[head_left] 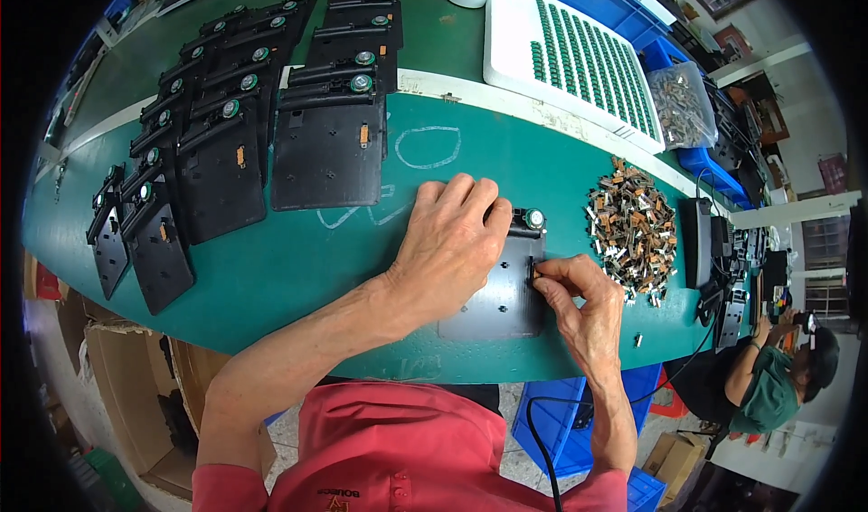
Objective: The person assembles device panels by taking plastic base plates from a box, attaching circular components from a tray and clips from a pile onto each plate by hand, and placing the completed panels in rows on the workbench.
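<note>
A black plastic panel (497, 295) lies on the green tabletop in front of me, with a round silver piece ringed in green (534, 218) at its top right corner. My left hand (455, 241) is closed over the panel's upper left, its fingers curled around the top edge and hiding much of it. At the panel's right side, my right hand (583, 299) pinches a small part between thumb and forefinger. The fingertips cover most of that part, so its kind does not show. To the right sits a heap of small orange-brown and silver parts (633, 227).
Similar black panels (325, 155) stand in overlapping rows at the left. A white tray (506, 55) holds rows of green pieces, beside a clear bag of parts (680, 105). Blue bins (565, 431) and an open cardboard box (136, 394) are below the table. Another person (773, 376) works at the right.
</note>
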Motion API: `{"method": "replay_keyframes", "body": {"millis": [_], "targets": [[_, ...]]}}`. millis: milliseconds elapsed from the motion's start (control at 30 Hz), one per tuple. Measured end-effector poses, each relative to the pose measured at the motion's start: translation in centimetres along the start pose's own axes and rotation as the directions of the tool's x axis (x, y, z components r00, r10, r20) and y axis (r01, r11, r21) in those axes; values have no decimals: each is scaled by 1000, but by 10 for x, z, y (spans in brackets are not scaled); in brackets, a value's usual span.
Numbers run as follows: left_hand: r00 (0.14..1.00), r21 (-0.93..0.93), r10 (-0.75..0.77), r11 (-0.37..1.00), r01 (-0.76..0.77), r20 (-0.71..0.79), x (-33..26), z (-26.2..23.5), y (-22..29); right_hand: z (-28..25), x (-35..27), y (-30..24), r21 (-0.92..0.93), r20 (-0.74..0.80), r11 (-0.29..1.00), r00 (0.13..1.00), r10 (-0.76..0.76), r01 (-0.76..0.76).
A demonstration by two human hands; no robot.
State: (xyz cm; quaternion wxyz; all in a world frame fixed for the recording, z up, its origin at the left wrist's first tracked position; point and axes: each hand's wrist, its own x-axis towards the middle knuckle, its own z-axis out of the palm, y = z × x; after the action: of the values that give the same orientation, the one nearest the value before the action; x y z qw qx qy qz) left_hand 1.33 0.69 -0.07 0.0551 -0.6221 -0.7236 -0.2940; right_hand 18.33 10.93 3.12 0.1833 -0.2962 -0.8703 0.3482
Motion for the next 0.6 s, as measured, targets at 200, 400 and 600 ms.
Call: {"method": "replay_keyframes", "body": {"millis": [200,400,600], "targets": [[1000,7,-3,1000,3,12,0,0,0,-3,6,-1,-47,43,996,997,-71,73],[1000,5,-3,1000,4,-18,0,3,0,-5,11,-1,-45,103,999,995,17,-13],[1000,5,1,1000,-1,-16,-1,3,-1,-8,6,-4,44,113,989,985,133,-139]]}}
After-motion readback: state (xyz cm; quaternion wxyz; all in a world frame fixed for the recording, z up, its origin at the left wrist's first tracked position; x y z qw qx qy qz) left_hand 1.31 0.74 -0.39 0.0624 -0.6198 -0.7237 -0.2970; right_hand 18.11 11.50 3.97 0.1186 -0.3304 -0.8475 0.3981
